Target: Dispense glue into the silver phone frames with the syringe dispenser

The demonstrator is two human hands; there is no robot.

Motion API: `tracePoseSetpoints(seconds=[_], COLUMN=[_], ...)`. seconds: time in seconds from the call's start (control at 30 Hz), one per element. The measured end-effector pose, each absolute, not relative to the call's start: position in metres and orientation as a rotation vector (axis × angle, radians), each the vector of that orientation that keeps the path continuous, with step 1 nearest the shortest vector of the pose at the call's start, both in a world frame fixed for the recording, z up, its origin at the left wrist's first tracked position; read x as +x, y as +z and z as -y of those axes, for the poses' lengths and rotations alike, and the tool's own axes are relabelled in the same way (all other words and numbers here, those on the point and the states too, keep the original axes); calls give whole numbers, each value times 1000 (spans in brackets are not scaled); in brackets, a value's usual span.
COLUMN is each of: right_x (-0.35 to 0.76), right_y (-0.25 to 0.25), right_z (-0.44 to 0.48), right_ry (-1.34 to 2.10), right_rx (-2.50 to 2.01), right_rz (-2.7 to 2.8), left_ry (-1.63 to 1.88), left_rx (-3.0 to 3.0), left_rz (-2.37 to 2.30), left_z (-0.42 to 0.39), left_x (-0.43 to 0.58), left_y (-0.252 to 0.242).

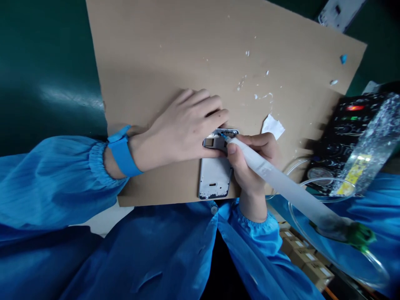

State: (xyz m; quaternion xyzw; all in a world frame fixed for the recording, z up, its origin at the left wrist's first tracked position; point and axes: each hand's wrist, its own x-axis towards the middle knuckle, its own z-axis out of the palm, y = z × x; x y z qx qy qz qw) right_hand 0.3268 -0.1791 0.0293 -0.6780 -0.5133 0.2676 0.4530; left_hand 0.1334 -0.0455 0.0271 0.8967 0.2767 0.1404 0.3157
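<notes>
A silver phone frame [215, 179] lies upright in view on the cardboard, its top end partly covered by my fingers. My left hand [187, 129] grips it across the upper part, with the thumb along the near side and the fingers bent at the far side. My right hand [253, 166] is closed around a translucent dispensing syringe [278, 181]. The blue tip of the syringe points into the frame's top end, close to my left fingers; whether it touches cannot be made out. A green cap and a clear tube are at the syringe's rear.
A brown cardboard sheet [150, 50] covers the green table [46, 62]. White crumbs and a torn white paper piece [273, 126] lie on it. To the right stands a black control box [331, 146] with a red display, knobs and a gauge. Another phone frame [340, 14] lies at the top right.
</notes>
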Motion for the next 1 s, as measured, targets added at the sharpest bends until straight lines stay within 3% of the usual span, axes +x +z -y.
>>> tracePoseSetpoints(seconds=[1.0], right_x=[322], right_y=[35], right_z=[179], right_ry=[680], right_rx=[-1742], right_rz=[1183], left_ry=[341], left_rx=[2376], left_rz=[-683], left_z=[46], left_x=[132], left_y=[27])
